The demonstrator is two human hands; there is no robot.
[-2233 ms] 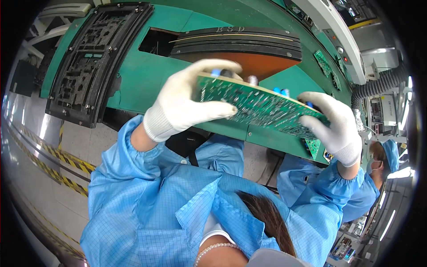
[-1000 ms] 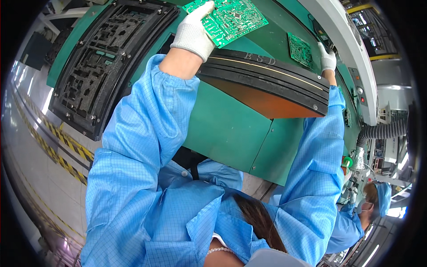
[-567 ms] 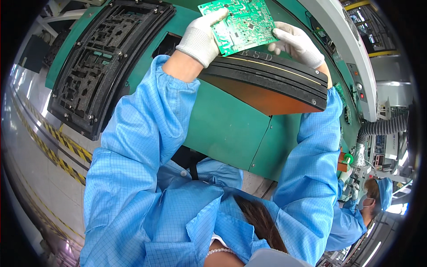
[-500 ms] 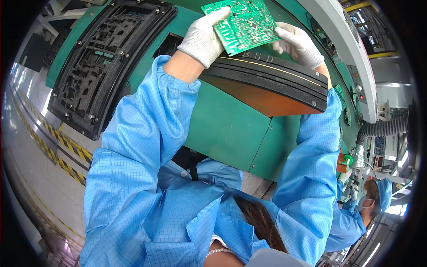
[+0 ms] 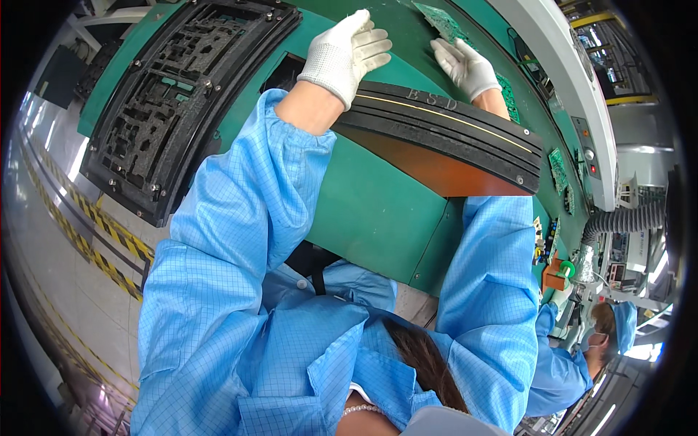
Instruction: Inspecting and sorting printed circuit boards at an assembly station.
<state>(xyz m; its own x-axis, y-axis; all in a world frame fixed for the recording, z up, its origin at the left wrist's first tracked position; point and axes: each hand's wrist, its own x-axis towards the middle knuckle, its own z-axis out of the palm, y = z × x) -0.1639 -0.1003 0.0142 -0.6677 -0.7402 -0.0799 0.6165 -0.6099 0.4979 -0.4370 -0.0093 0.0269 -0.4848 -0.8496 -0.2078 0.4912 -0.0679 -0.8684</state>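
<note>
My left hand (image 5: 347, 58), in a white knit glove, is raised over the near edge of the green work surface (image 5: 389, 192). Its fingers are apart and nothing is in them. My right hand (image 5: 467, 67), gloved the same way, is open too, with its fingers pointing away from me. Just beyond its fingertips lies a green circuit board (image 5: 441, 22). Between my forearms and below both hands stands a black layered fixture (image 5: 443, 120) with an orange-brown face, tilted on the surface. It covers part of my right forearm.
A large black fixture plate (image 5: 182, 94) with cutouts and screws lies at the left. More green boards (image 5: 558, 171) line the right side under a white machine frame (image 5: 542, 58). A flexible grey duct (image 5: 625, 220) and a co-worker in blue (image 5: 560, 374) are at the right.
The circuit board that both hands held up has been let go and now lies at the far side of the surface. Both hands have opened and are empty.
</note>
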